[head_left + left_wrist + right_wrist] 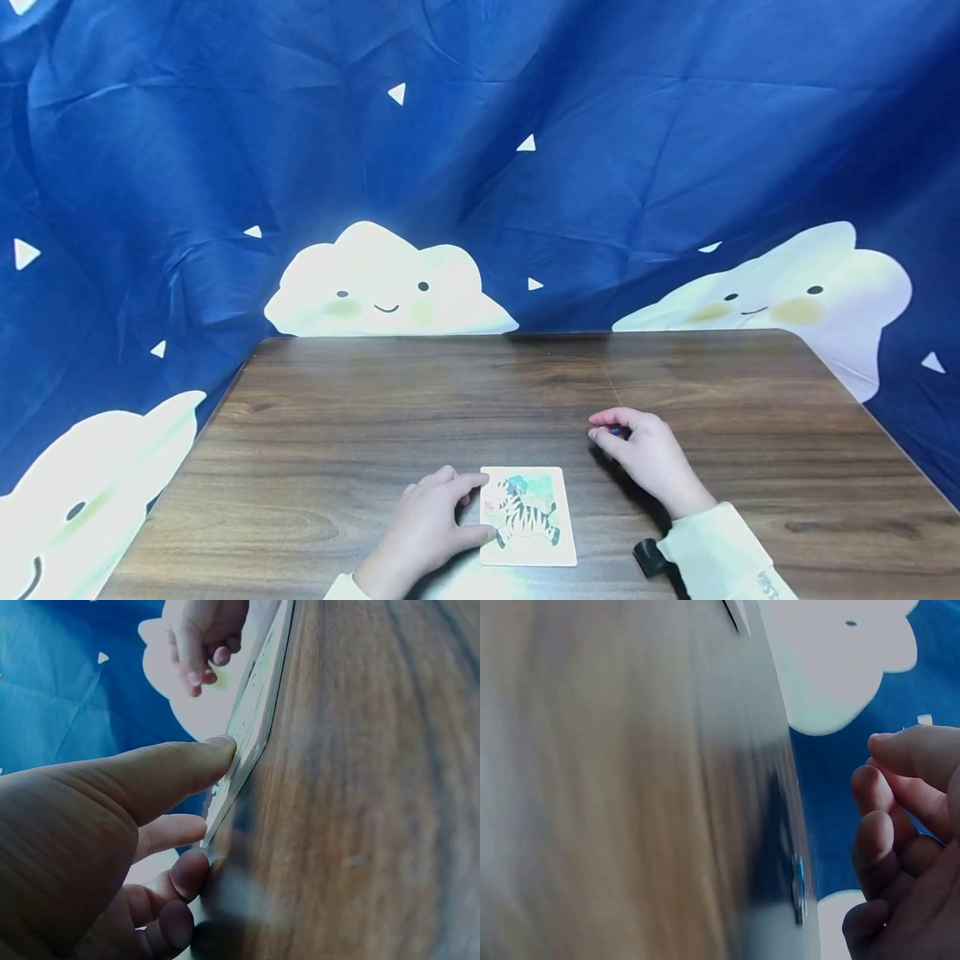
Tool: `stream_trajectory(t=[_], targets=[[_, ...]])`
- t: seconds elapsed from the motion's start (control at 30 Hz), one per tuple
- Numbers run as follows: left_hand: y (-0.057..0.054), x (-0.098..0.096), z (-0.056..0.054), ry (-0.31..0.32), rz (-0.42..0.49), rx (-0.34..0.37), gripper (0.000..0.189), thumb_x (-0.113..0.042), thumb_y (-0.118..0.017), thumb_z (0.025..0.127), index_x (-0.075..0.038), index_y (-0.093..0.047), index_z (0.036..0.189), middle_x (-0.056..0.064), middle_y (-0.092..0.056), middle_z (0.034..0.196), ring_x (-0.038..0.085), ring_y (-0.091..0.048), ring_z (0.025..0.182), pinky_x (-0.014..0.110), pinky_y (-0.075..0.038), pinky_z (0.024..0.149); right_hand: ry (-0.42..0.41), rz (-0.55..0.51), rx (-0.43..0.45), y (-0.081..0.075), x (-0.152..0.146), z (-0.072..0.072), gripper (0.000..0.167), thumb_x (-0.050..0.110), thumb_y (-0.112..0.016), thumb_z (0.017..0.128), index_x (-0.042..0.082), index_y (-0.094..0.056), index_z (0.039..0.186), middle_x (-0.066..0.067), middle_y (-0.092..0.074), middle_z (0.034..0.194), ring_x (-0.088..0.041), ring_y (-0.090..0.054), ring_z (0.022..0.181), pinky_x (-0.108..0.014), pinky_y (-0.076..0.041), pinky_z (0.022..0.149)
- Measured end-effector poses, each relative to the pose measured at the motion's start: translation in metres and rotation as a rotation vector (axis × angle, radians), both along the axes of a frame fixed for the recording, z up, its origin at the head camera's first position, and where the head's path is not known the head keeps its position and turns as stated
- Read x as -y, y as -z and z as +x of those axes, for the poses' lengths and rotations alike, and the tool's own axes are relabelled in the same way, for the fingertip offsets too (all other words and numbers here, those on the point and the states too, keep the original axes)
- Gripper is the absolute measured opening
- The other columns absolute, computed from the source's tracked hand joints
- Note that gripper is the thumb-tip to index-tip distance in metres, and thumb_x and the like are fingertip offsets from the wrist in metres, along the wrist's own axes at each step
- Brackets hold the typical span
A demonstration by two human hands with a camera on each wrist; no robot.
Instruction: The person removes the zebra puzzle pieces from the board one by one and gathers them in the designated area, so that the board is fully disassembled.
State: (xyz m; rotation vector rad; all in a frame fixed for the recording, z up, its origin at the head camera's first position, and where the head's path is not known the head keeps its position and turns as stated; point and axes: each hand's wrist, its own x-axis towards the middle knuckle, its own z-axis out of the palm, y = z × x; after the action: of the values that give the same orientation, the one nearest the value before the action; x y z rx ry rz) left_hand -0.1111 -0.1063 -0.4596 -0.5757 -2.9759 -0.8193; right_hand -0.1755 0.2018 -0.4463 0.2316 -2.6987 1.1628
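A thin, square picture board (528, 517) with a zebra on it lies near the front of the table. My left hand (431, 521) is at its left side, the thumb resting on the face and the index fingertip at the corner. In the left wrist view the layered edge of the board (259, 727) shows beside that thumb. My right hand (652, 458) hovers farther back to the right, fingers loosely bent and holding nothing. Below it lies a small dark thing (799, 889) with a blue part, mostly hidden by the fingers in the head view.
The brown wooden table (420, 400) reaches back to a blue curtain (465, 167) printed with white clouds. A black strap or band (649, 557) sits at the right sleeve (720, 550), low over the table.
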Motion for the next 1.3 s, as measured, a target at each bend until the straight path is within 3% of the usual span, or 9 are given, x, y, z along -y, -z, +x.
stream_trajectory(t=[0.27, 0.5, 0.77, 0.97, 1.13, 1.3], targets=[[0.001, -0.002, 0.001, 0.003, -0.015, -0.021, 0.061, -0.05, -0.081, 0.071, -0.023, -0.07, 0.124, -0.017, -0.045, 0.082, 0.003, -0.041, 0.072, 0.028, -0.033, 0.068, -0.074, 0.001, -0.005, -0.003, 0.022, 0.009, 0.011, 0.012, -0.076, 0.087, 0.013, -0.076, 0.097, 0.007, -0.071, 0.091, -0.008, -0.056, 0.076, -0.027, -0.046, 0.07], [0.0, -0.01, 0.004, 0.014, -0.007, -0.005, 0.06, -0.048, -0.08, 0.072, -0.018, -0.068, 0.123, -0.02, -0.046, 0.082, 0.002, -0.044, 0.076, 0.029, -0.036, 0.072, -0.145, -0.018, 0.069, -0.004, 0.037, 0.018, 0.011, 0.012, -0.076, 0.087, 0.012, -0.076, 0.097, 0.011, -0.064, 0.085, -0.007, -0.056, 0.076, -0.026, -0.047, 0.07], [-0.003, -0.019, 0.009, 0.043, -0.001, 0.001, 0.059, -0.047, -0.081, 0.073, -0.017, -0.068, 0.122, -0.021, -0.047, 0.081, 0.002, -0.045, 0.077, 0.029, -0.037, 0.074, -0.295, 0.068, 0.099, -0.004, 0.052, 0.028, 0.009, 0.014, -0.076, 0.085, 0.016, -0.074, 0.094, 0.015, -0.059, 0.082, -0.003, -0.054, 0.075, -0.024, -0.047, 0.07], [-0.001, -0.021, 0.01, 0.044, -0.015, -0.007, 0.06, -0.047, -0.081, 0.072, -0.016, -0.067, 0.122, -0.022, -0.046, 0.08, 0.001, -0.044, 0.077, 0.029, -0.037, 0.074, -0.372, 0.117, 0.164, -0.002, 0.056, 0.031, 0.016, 0.019, -0.078, 0.084, 0.012, -0.073, 0.099, 0.015, -0.054, 0.076, -0.001, -0.05, 0.068, -0.024, -0.043, 0.067], [0.0, -0.02, 0.01, 0.043, -0.015, -0.019, 0.06, -0.047, -0.081, 0.071, -0.017, -0.067, 0.121, -0.022, -0.046, 0.08, 0.001, -0.044, 0.077, 0.029, -0.037, 0.073, -0.394, 0.171, 0.216, -0.001, 0.057, 0.033, 0.026, 0.021, -0.081, 0.082, 0.01, -0.073, 0.104, 0.012, -0.051, 0.073, -0.002, -0.045, 0.063, -0.025, -0.04, 0.064], [0.0, -0.02, 0.01, 0.038, -0.016, -0.021, 0.06, -0.047, -0.081, 0.071, -0.017, -0.067, 0.121, -0.022, -0.046, 0.08, 0.001, -0.044, 0.077, 0.029, -0.037, 0.073, -0.389, 0.179, 0.239, -0.001, 0.058, 0.032, 0.024, 0.017, -0.081, 0.08, 0.013, -0.071, 0.102, 0.01, -0.05, 0.072, -0.003, -0.043, 0.061, -0.025, -0.039, 0.064]])
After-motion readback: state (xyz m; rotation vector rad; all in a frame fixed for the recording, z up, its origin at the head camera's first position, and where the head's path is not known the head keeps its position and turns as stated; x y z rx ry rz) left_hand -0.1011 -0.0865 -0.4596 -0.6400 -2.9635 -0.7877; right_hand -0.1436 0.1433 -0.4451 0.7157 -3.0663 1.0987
